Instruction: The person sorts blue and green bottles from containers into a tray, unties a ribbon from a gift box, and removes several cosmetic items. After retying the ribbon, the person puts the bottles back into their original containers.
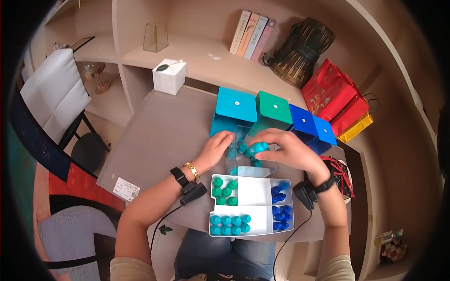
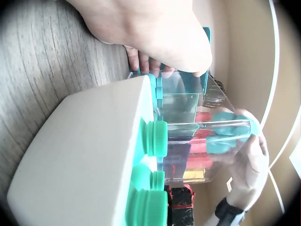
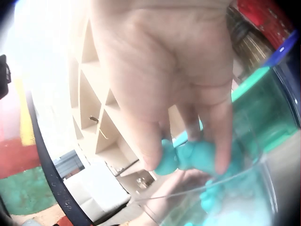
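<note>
My right hand [image 1: 286, 150] pinches teal bottles [image 1: 256, 150] over a clear plastic box [image 1: 267, 169]; motion blurs them in the right wrist view. More teal bottles [image 1: 242, 148] lie inside this box. At the box's left side my left hand [image 1: 216, 149] grips its wall, the thumb at the rim. In front of the box stands a white divided tray [image 1: 251, 191]. Its compartments hold green bottles [image 1: 227, 192], rows of teal bottles [image 1: 226, 229] and dark blue bottles [image 1: 282, 218]. Ribbed caps [image 2: 160, 139] top the green bottles in the left wrist view.
Four coloured bins stand behind the clear box: a teal bin [image 1: 236, 105], a green bin [image 1: 274, 107], a dark blue bin [image 1: 302, 119] and a lighter blue bin [image 1: 324, 131]. Red bags [image 1: 333, 91] stand at the right. A white tissue box [image 1: 169, 78] sits at the back left.
</note>
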The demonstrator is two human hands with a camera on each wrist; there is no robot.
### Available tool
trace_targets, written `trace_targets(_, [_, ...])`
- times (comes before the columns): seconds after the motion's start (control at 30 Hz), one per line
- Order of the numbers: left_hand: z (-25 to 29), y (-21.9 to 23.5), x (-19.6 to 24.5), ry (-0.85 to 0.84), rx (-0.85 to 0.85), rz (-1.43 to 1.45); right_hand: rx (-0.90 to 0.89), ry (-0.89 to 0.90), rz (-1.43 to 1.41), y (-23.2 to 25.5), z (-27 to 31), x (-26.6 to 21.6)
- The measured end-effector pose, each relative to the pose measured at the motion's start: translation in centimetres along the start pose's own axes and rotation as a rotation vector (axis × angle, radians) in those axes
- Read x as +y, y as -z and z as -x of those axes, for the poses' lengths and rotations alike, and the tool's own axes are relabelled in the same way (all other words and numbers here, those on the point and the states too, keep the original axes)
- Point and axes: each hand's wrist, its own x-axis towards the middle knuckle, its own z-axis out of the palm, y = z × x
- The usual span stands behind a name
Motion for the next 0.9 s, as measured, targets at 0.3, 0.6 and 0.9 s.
trace_targets(0.3, [-0.1,0.2,0.2,0.049,-0.024,0.024,-0.276,-0.1,-0.073,-5.0,10.5,-6.4])
trace_targets(0.6, [0.1,0.5,1.3,0.064,-0.038,0.0,-0.271,-0.136,-0.025,-8.6,12.7,-5.5])
trace_targets(0.9, [0.1,0.4,1.3,0.043,-0.029,0.01,-0.021,-0.136,0.024,-8.2,13.2,-5.0])
